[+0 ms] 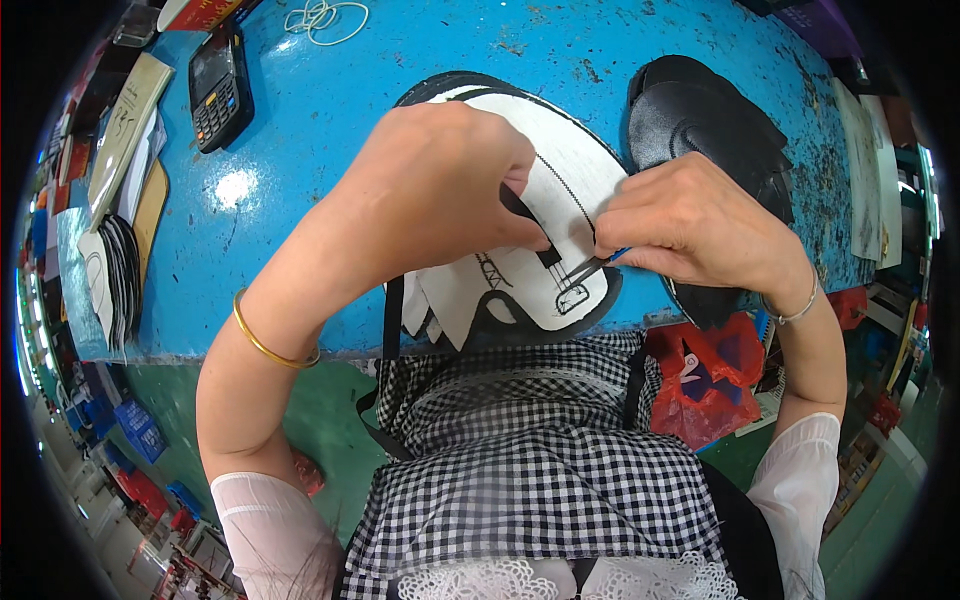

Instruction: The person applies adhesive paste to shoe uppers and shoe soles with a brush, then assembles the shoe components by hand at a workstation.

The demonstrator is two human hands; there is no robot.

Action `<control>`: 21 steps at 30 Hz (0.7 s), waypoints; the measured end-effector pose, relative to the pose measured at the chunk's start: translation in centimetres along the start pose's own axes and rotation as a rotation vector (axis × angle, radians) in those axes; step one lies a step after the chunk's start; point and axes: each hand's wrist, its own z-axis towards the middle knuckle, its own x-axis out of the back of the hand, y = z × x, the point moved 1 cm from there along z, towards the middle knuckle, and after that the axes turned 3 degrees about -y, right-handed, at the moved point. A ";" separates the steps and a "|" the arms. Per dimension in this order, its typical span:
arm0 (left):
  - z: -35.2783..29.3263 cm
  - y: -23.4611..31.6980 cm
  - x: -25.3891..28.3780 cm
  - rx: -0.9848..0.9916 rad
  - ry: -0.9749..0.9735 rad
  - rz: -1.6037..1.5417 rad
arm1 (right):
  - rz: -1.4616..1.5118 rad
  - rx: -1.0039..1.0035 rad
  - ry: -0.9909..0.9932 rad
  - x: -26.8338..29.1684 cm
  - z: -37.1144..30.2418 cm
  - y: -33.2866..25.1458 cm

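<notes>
On the blue table in front of me lies a stack of curved cut pieces [570,190], white-faced with black edges and black stitch lines. My left hand [450,170] reaches over it from the left, thumb and fingers closed on a short black strap [547,257]. The strap's lower end is above a small stitched outline near the stack's front edge. My right hand [690,215] is closed around a thin dark tool with a bit of blue, perhaps snips or tweezers [588,269]. Its tip points at the strap's end; the rest is hidden in my fingers.
Black pieces [690,120] are piled at the right, behind my right hand. A handheld keypad device [220,88] lies at the far left, with a loop of pale cord [325,20] beyond. More layered pieces [115,280] rest at the left edge. A red plastic bag [705,390] hangs below the front edge.
</notes>
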 end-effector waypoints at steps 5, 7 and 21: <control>-0.4 -1.3 0.1 0.045 -0.024 -0.140 | -0.104 -0.006 0.194 -0.5 0.9 -0.2; -0.3 -1.4 0.0 -0.010 0.008 -0.103 | -0.192 -0.033 0.179 -0.7 1.5 -0.4; -0.9 -1.9 0.2 -0.077 -0.025 -0.140 | -0.183 -0.100 0.223 0.1 2.3 -0.9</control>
